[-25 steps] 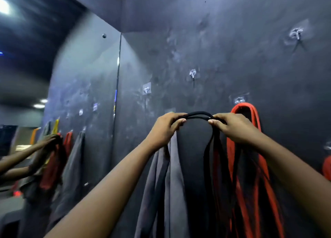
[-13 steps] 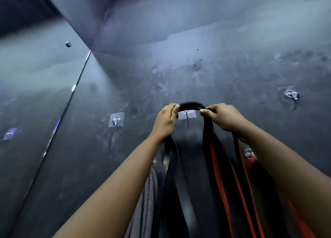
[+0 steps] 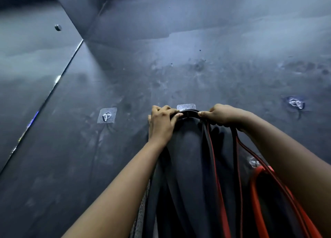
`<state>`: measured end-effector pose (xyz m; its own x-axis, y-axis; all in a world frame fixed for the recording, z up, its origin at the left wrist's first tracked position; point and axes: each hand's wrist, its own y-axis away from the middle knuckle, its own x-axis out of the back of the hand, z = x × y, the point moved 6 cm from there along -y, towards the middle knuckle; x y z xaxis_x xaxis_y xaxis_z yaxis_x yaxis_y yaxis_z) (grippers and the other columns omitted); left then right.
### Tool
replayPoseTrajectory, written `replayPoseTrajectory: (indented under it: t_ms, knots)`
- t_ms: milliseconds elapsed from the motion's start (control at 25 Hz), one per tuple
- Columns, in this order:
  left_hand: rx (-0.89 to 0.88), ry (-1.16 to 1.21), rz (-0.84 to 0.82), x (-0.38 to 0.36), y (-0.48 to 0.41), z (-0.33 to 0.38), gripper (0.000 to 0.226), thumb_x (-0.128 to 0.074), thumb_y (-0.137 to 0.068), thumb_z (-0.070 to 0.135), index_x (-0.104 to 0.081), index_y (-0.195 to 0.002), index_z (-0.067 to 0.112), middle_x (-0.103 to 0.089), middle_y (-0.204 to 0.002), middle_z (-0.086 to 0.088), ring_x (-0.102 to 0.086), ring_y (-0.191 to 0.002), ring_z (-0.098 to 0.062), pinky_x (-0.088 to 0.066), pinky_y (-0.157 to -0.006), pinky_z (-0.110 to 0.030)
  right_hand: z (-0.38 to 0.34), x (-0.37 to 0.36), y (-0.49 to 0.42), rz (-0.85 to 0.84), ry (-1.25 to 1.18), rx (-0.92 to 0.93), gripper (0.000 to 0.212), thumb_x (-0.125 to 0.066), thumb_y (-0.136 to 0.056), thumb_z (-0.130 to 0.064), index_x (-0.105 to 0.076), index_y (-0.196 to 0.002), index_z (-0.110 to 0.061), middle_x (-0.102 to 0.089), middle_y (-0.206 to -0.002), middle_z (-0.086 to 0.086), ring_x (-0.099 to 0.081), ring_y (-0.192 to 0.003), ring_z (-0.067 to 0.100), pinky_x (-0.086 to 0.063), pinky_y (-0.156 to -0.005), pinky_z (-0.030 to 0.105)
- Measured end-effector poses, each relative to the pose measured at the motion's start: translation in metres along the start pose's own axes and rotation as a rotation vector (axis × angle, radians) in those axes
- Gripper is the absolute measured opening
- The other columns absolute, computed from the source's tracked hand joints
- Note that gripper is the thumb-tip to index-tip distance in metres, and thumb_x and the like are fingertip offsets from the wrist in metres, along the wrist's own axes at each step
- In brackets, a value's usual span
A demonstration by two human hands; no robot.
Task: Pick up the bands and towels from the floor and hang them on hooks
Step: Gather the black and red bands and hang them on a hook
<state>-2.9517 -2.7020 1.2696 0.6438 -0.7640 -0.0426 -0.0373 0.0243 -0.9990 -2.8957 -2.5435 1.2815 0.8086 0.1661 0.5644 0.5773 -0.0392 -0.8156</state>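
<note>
My left hand (image 3: pixel 162 122) and my right hand (image 3: pixel 221 115) both grip the top of a black band (image 3: pixel 189 114), pressed against the dark wall right at a clear adhesive hook (image 3: pixel 186 106). Its loops, black with red edges, hang down between my forearms. The hook's prong is hidden behind the band. A red band (image 3: pixel 259 193) hangs lower right from another hook (image 3: pixel 253 161). A strip of grey towel (image 3: pixel 142 207) shows under my left forearm.
Two more clear hooks sit on the wall: one left (image 3: pixel 107 115), one far right (image 3: pixel 296 103), both bare. A mirror panel (image 3: pixel 26 67) with a round stud (image 3: pixel 57 27) covers the left wall, meeting the hook wall at a corner seam.
Both hands have lifted the black band from below the hook row up onto the middle hook. The view has tilted upward and closer to the wall.
</note>
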Motion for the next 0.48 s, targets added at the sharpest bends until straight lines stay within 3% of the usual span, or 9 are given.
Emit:
replayPoseTrajectory:
  t_ms: [80,200,280,480]
  knots:
    - [0.047,-0.008,-0.043,0.0,-0.006,-0.003,0.028,-0.054,-0.087,0.038,-0.067,-0.107,0.024,-0.063,-0.106,0.002,-0.043,-0.109,-0.023,-0.031,-0.088,-0.034,-0.004,0.003,-0.004,0.017,0.062,0.003,0.044,-0.036,-0.094,-0.043,-0.047,-0.069,-0.008,-0.053,-0.081,0.013,-0.05,-0.075,0.027,-0.038,-0.066,0.027]
    - [0.076,0.143,-0.019,0.002,-0.005,-0.006,0.025,-0.066,-0.08,0.031,-0.071,-0.101,0.019,-0.066,-0.102,-0.004,-0.056,-0.101,-0.025,-0.045,-0.091,-0.041,-0.009,-0.009,-0.007,0.078,0.116,0.023,0.043,-0.032,-0.094,-0.043,-0.057,-0.1,-0.009,-0.057,-0.119,0.023,-0.053,-0.11,0.036,-0.04,-0.085,0.034]
    - [0.1,0.183,0.007,0.002,0.006,-0.003,0.027,-0.068,-0.079,0.028,-0.07,-0.104,0.018,-0.067,-0.099,-0.006,-0.06,-0.095,-0.026,-0.047,-0.089,-0.041,-0.01,-0.029,0.0,0.119,0.113,0.048,0.054,-0.027,-0.096,-0.046,-0.056,-0.113,-0.003,-0.054,-0.127,0.026,-0.05,-0.117,0.04,-0.04,-0.093,0.039]
    - [0.122,0.164,-0.081,0.003,0.013,0.01,0.036,-0.059,-0.086,0.024,-0.059,-0.12,0.016,-0.061,-0.113,-0.011,-0.056,-0.107,-0.024,-0.036,-0.089,-0.021,0.001,-0.036,0.004,0.119,0.009,-0.014,0.065,-0.025,-0.093,-0.056,-0.057,-0.11,-0.003,-0.053,-0.128,0.024,-0.048,-0.119,0.039,-0.039,-0.094,0.04]
